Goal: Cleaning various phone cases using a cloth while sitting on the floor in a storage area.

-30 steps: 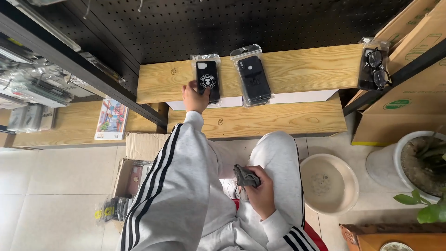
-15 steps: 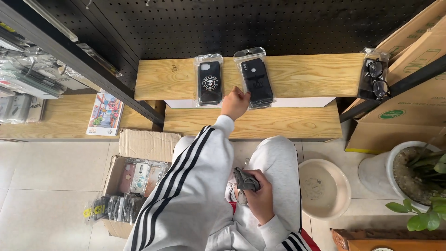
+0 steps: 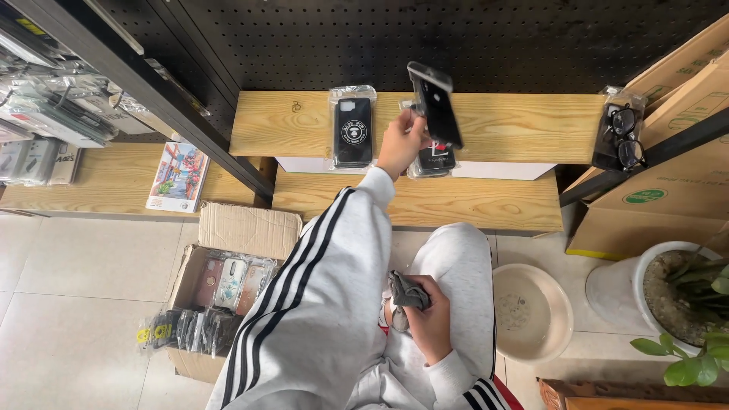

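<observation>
Fingers of the left hand pinch a bagged black phone case by its lower edge, tilted above the wooden shelf; light, stiff, slippery wrap. Right hand grips a grey cloth.

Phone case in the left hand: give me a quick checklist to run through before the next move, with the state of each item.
1. Left hand grips the lifted phone case: ok, held at its lower edge, tilted above the shelf.
2. Second bagged case lies flat on the wooden shelf: ok.
3. Another bagged case sits under the lifted one at the shelf edge: ok, partly hidden.
4. Right hand holds the grey cloth in the lap: ok.
5. Lifted case's surface clean: cannot tell.
6. Cardboard box of cases clear of the arm: ok.
</observation>
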